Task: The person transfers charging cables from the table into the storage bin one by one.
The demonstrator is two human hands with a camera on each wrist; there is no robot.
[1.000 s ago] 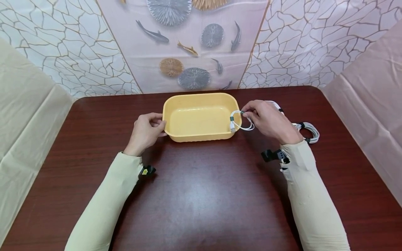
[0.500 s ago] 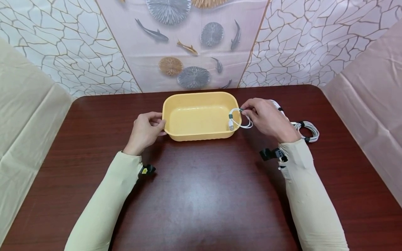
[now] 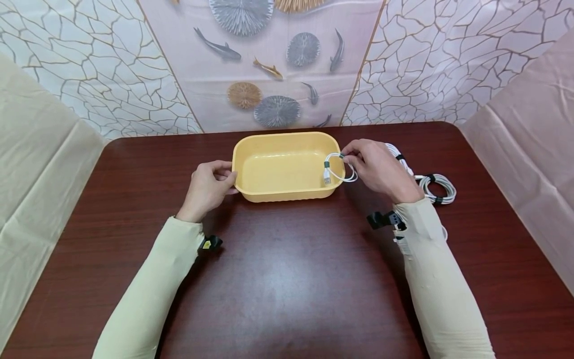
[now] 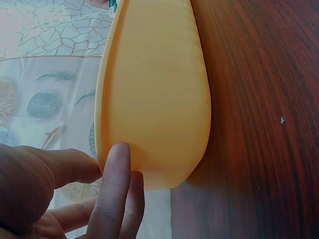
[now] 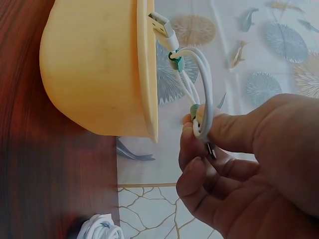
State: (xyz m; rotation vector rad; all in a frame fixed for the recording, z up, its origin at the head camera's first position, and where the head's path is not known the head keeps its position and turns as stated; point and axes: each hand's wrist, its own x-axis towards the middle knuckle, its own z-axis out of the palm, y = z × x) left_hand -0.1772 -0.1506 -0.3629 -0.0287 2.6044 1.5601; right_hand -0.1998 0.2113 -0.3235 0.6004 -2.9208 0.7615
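Right hand (image 3: 375,167) pinches one looped white cable (image 5: 207,82) between thumb and fingertips; left hand (image 3: 206,189), thumb at rim and fingers on outer wall, grips one yellow bin (image 3: 282,174). Two hands, both occupied. Held cable hangs at the bin's right end, loop partly over the interior, partly beyond the rim. Two coiled cables lie on the dark wood table (image 3: 287,274), right of the bin: far coil (image 3: 393,149) and near coil (image 3: 450,188), each with black ties. One white sliver (image 3: 445,233) shows beside the right sleeve (image 3: 441,284), identity unclear. Held specimen: slim, smooth; two green ties (image 5: 177,63); one silver USB plug (image 5: 160,25) in white housing, clear of the rim; one small dark-metal connector (image 5: 212,151) by the fingers.
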